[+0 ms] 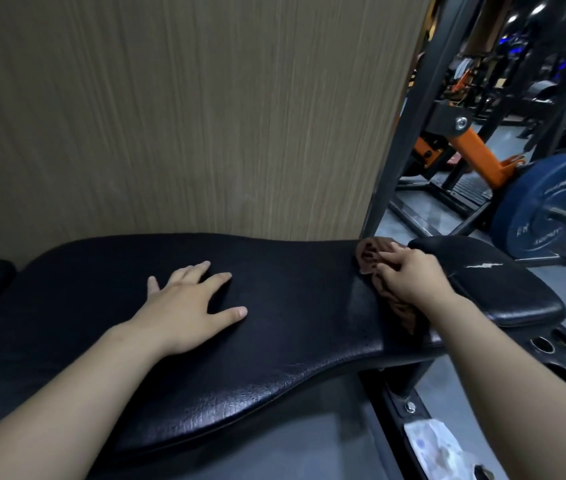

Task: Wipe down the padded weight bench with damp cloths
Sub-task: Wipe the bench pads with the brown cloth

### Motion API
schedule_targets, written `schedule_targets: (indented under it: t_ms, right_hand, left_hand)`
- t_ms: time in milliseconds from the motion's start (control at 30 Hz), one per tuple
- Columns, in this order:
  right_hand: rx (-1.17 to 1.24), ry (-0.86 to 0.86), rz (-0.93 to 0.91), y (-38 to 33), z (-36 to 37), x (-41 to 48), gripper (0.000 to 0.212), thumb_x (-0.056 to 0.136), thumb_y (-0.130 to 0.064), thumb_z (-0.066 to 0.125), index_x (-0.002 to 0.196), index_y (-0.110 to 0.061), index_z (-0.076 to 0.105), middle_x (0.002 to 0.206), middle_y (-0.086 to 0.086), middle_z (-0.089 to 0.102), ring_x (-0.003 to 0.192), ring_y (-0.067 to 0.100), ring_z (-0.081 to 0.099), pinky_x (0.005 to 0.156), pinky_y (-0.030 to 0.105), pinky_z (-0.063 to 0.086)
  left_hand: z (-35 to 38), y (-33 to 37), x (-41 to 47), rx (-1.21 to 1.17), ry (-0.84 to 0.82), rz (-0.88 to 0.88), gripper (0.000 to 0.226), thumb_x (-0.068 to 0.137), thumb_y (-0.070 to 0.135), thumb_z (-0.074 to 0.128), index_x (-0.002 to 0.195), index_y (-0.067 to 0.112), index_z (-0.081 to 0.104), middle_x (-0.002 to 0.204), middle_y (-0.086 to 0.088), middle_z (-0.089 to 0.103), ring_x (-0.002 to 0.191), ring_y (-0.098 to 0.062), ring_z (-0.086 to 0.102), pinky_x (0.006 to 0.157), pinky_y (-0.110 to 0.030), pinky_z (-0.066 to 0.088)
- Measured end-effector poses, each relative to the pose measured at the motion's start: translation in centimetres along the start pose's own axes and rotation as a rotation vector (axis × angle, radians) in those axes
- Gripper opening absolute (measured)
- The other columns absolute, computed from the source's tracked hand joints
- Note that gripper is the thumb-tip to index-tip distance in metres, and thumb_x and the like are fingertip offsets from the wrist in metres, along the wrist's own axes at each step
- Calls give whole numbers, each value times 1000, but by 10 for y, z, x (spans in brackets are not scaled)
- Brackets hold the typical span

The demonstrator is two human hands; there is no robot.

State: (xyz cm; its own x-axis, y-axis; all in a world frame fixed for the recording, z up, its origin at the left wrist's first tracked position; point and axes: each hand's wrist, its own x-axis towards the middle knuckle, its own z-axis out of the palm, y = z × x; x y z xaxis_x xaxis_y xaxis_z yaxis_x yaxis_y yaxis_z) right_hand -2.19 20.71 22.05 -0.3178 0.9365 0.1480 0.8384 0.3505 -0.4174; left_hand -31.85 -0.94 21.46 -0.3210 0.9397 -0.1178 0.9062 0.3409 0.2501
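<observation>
Wood-grain wall panelling (pixel 188 109) rises just beyond our long black padded bench (pixel 274 341) of pebbled vinyl. At far right sits a blue rubber weight plate (pixel 548 209) by an orange steel frame (pixel 479 157). Our left hand (pixel 188 306) lies flat, fingers spread, empty. Our right hand (pixel 413 277) presses a crumpled brown cloth (pixel 371 256) into the bench's right seam.
</observation>
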Motion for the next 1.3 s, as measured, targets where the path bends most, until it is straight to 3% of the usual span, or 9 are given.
schedule_targets:
  t_ms: [133,200,333,467,600,700,900,1100,1300]
  right_hand:
    - [-58,-9,-13,8,-5,-4,50,98,-25,51,147,-28,44,156,6,35,144,24,33,113,32,28]
    - [-89,-49,-36,4,-1,-6,53,99,-35,46,151,-36,34,160,6,29,147,25,27,113,35,27]
    - [-49,-109,-9,2,-6,-5,60,90,-59,56,144,-37,46,160,-2,27,146,23,29,115,34,25]
    - [-66,-97,47,19,-23,-2,51,90,-51,61,138,-32,56,158,-8,32,141,23,37,112,29,27]
    - [-43,-67,71,38,-26,-9,47,96,-45,54,141,-32,51,158,-9,31,143,22,35,114,30,25]
    - [-28,-75,49,30,-20,-9,54,95,-51,52,146,-35,43,160,-7,28,144,23,32,117,34,25]
    - [24,-67,-70,-30,15,3,50,92,-60,48,139,-45,49,159,-4,31,148,16,24,115,37,26]
    - [31,-135,-208,-120,61,-9,47,94,-55,50,140,-46,47,161,0,25,146,20,27,114,31,25]
    - [56,-199,-317,-205,98,-28,50,93,-56,50,142,-48,43,163,2,19,148,23,22,117,37,23]
  left_hand:
    - [-1,-8,-6,0,8,18,83,82,83,37,153,44,21,166,7,6,152,-15,-1,119,-62,1]
    - [0,-13,-9,-1,11,30,83,82,83,36,153,44,20,166,7,6,152,-14,-1,119,-61,1]
    - [-1,-21,-12,-3,13,35,83,81,83,34,153,45,19,166,7,6,152,-15,-1,119,-61,2]
    - [-4,-23,-14,-14,9,33,84,81,83,35,153,46,17,166,9,5,152,-15,-1,119,-62,4]
    - [-8,-26,-17,9,41,66,83,81,82,35,153,45,17,166,9,7,152,-13,0,119,-61,5]
    - [-8,-34,-20,17,54,69,83,82,81,35,154,44,17,166,9,7,151,-13,0,119,-61,4]
    - [-14,-59,-25,8,53,23,85,80,82,32,154,44,15,166,9,6,152,-12,-2,120,-60,2]
    - [-23,-104,-34,4,92,-61,84,82,82,32,154,44,16,166,8,7,152,-13,-2,120,-59,2]
    - [-29,-160,-50,-5,119,-164,83,83,82,33,155,42,19,166,6,10,152,-15,1,121,-56,3]
